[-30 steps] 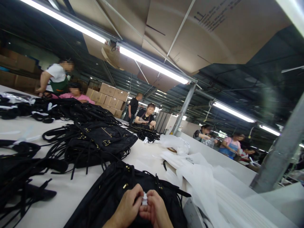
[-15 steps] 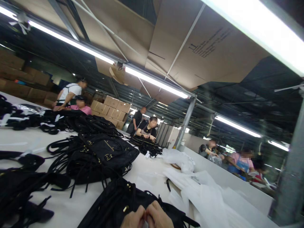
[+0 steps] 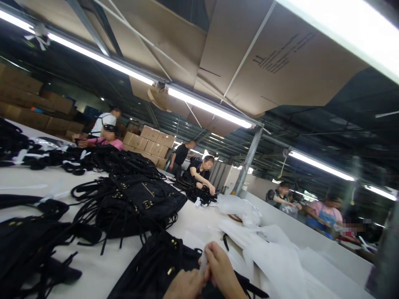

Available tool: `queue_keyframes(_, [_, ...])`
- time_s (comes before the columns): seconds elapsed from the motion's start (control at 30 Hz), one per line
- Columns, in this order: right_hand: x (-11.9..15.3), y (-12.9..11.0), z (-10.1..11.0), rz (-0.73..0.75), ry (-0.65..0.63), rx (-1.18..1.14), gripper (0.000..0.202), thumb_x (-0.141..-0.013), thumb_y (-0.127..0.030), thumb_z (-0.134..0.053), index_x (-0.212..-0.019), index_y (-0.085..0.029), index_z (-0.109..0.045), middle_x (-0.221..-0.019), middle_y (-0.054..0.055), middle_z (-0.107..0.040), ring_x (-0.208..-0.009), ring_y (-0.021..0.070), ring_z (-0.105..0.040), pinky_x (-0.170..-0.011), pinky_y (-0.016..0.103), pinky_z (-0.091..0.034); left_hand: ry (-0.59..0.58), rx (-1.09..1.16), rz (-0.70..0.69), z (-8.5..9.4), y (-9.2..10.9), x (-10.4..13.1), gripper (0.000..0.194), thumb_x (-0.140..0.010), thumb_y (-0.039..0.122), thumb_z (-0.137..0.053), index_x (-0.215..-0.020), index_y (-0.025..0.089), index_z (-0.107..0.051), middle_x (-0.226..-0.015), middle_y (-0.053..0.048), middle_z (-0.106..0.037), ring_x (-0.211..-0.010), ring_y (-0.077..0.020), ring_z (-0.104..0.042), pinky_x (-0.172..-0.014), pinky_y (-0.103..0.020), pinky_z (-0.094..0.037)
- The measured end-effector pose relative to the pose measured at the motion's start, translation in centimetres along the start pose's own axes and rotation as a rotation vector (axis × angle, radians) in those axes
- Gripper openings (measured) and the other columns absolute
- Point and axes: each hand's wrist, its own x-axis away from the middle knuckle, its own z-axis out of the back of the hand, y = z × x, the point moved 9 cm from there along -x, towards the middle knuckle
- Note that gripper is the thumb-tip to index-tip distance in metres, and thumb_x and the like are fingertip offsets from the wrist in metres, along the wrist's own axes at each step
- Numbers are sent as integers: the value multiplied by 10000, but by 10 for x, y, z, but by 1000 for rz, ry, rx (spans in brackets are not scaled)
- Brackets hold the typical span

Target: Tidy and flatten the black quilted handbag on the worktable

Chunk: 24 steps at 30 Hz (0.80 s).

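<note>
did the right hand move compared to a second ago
Yes. The right hand has lifted up and away from the left hand, judged against the black bag beneath them; the two were level before.

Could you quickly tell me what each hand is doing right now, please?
Left hand: closed; contents cannot be told.
Right hand: pinching a small white piece.

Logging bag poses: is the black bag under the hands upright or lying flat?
Lying flat. The black bag sprawls on the white table, straps loose, beneath the left hand and right hand.
</note>
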Motion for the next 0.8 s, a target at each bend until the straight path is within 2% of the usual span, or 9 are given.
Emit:
queue_keyframes(0.07, [0, -18, 2, 22, -14, -3, 384, -775, -607, -519, -671, -246, -440, -446, -55, -513, -306, 103, -387, -332, 224, -234, 18, -54, -46, 16, 16, 7, 803, -781, 56, -476, -1510, 259, -210, -1141, -101, -619, -960, -267, -576, -831, -369, -437])
queue_keyframes(0.2, [4, -45, 10, 98, 45, -56, 317, -807, -518, -516, -682, -232, -467, -402, -77, -478, -337, 97, -404, -386, 216, -339, 20, -108, 48, 36, 20, 12, 906, -754, -43, -406, -1524, 354, -142, -1026, -64, -620, -896, -246, -579, -805, -371, -444])
queue_keyframes(0.3, [12, -58, 11, 148, 60, -97, 322, -842, -509, -512, -702, -221, -477, -407, -77, -473, -364, 102, -450, -429, 219, -387, 0, -132, 58, 33, 18, 11, 825, -804, -19, -411, -1505, 373, -226, -996, -68, -637, -849, -247, -606, -777, -375, -478])
queue_keyframes(0.4, [7, -71, 24, 189, 88, -117, 354, -870, -541, -502, -729, -218, -476, -444, -76, -473, -412, 111, -497, -496, 240, -457, 62, -168, -1, 29, 20, 12, 724, -836, -1, -436, -1448, 379, -359, -1217, -106, -607, -1077, -287, -597, -943, -456, -466])
queue_keyframes(0.5, [-16, -95, 62, 310, 207, -91, 337, -848, -544, -527, -785, -214, -502, -655, -21, -590, -628, 148, -611, -711, 333, -552, 205, -310, 31, 32, 17, 19, 931, -727, -94, -450, -1483, 413, -258, -1573, -106, -266, -1415, -360, -294, -1124, -599, -262])
queue_keyframes(0.57, [-35, -111, 90, 381, 278, -35, 320, -788, -488, -595, -938, -208, -559, -989, 58, -652, -918, 209, -644, -910, 418, -513, 261, -368, 101, 35, 14, 23, 989, -690, -117, -439, -1507, 385, -199, -1622, -103, -76, -1467, -368, -126, -1147, -631, -184])
queue_keyframes(0.63, [-48, -121, 109, 392, 303, 95, 455, -755, -420, -607, -1154, -209, -552, -1292, 109, -556, -1134, 254, -573, -1025, 462, -432, 194, -347, 152, 31, 10, 24, 948, -688, -89, -466, -1513, 314, -228, -1614, -129, -50, -1469, -365, -96, -1154, -637, -166])
queue_keyframes(0.7, [-46, -119, 109, 369, 273, 236, 473, -758, -382, -582, -1197, -205, -575, -1318, 123, -557, -1122, 270, -580, -1021, 486, -428, 22, -256, 183, 21, 7, 25, 846, -725, 4, -526, -1501, 251, -295, -1597, -155, -139, -1460, -370, -136, -1157, -646, -149])
queue_keyframes(0.8, [-14, -82, 65, 289, -1, 375, 317, -785, -344, -564, -1039, -217, -703, -1078, 94, -710, -994, 275, -651, -965, 478, -471, -243, -90, 210, 3, 4, 32, 657, -838, 211, -541, -1473, 190, -373, -1548, -177, -297, -1440, -364, -228, -1163, -629, -151])
